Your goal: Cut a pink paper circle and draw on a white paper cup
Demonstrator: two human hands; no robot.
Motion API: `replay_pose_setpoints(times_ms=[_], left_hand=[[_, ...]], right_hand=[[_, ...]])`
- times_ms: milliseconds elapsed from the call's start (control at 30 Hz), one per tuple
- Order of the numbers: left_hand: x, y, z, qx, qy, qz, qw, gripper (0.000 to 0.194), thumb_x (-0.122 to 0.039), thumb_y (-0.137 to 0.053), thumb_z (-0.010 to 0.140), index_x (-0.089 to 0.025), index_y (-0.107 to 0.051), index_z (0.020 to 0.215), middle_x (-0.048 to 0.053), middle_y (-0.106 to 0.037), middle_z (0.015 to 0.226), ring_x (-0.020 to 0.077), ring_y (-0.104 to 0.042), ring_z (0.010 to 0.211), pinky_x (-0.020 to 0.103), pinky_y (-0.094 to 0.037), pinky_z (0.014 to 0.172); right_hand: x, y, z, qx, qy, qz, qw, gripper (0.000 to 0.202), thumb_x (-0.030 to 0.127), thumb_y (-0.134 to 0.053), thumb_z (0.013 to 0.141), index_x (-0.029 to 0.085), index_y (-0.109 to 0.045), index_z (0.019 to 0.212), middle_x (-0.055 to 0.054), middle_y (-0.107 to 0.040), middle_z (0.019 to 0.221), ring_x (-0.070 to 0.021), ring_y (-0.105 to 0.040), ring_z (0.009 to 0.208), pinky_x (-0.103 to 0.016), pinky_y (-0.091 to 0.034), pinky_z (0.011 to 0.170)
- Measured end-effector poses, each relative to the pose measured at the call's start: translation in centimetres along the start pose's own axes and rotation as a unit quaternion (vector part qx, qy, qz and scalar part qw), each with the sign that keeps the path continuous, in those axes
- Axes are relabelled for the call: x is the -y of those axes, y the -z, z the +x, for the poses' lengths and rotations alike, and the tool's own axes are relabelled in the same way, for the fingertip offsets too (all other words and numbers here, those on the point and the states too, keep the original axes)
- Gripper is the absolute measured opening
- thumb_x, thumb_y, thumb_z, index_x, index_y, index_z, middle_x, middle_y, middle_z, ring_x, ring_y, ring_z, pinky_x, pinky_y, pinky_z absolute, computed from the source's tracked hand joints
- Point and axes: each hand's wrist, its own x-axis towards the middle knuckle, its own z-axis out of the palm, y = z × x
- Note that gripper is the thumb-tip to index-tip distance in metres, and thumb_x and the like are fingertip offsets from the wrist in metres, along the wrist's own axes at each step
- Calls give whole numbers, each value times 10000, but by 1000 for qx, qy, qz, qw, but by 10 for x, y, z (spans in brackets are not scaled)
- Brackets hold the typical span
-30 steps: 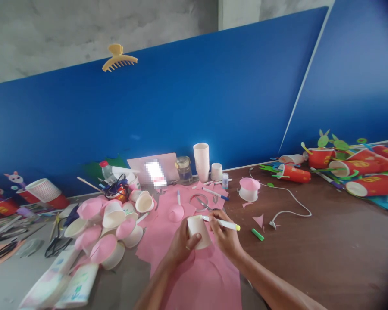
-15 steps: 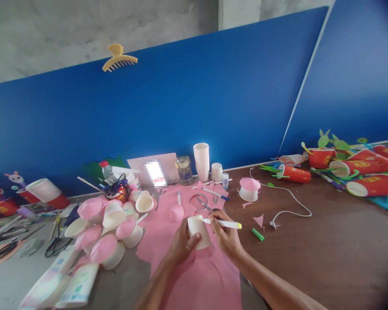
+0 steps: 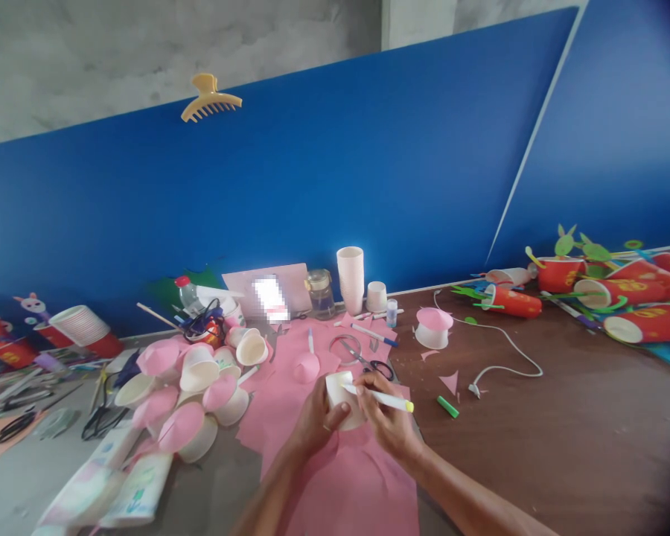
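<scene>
A white paper cup [image 3: 351,417] is held over pink paper [image 3: 357,484] by my left hand [image 3: 316,420], its fingers around the left side and thumb across the front. In my right hand [image 3: 388,424] is a white marker [image 3: 389,400] with a yellow end, gripped like a pen. Its tip meets, or nearly meets, the cup's side near the top; whether it leaves a mark I cannot make out. Just beyond the hands lie scissors [image 3: 377,366] with dark handles. A pink paper cone [image 3: 307,367] rests on the paper behind the cup.
White cups with pink cone tops [image 3: 184,428] crowd the left. At the back stand a stack of white cups [image 3: 351,279], a glass jar [image 3: 319,292] and a lit phone [image 3: 270,298]. To the right are a white cable [image 3: 514,339], a green cap [image 3: 447,406] and red cups [image 3: 648,324].
The marker's tip has moved slightly left and down along the cup, and my right hand has shifted with it. My left hand keeps its hold. The view has shifted a little.
</scene>
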Motion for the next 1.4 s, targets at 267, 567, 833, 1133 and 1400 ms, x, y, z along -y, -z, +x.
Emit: replay_pose_setpoints(times_ms=[267,567,833,1133,1400], left_hand=[[2,1,-1,1,-8,9,1000,567,-561,-542,799,-131,-483,1164,103,-614,1001,214,-568,842,318,-456,720],[8,0,-2,4,11,-4,1000,566,-564,-546,797,-133,-478,1159,78,-597,955,184,-540,808,284,-436,687],[7,1,-3,4,9,6,1000,542,-555,-538,807,-138,-481,1148,78,-595,963,183,-541,812,286,-436,692],[-2,0,-1,7,4,-11,1000,596,-580,-548,784,-131,-475,1170,103,-623,1010,216,-570,851,310,-456,717],[4,0,-2,3,11,-2,1000,563,-559,-549,795,-131,-481,1154,94,-603,997,202,-557,839,295,-442,710]], right_hand=[[0,0,1,-4,6,-16,1000,183,299,-480,871,195,-547,736,3,-525,609,-135,-481,549,-245,-365,504],[-4,3,7,-57,-71,50,995,213,339,-502,846,200,-506,685,47,-430,513,-111,-396,456,-231,-330,450],[1,2,9,-76,-92,106,987,258,401,-552,830,196,-510,679,56,-415,483,-103,-384,443,-231,-328,455],[1,1,4,-12,-25,64,998,229,372,-512,878,194,-554,740,34,-477,542,-115,-435,490,-239,-355,488],[-2,1,7,-58,-65,80,993,259,404,-520,862,196,-518,707,48,-442,505,-108,-414,459,-230,-340,456]])
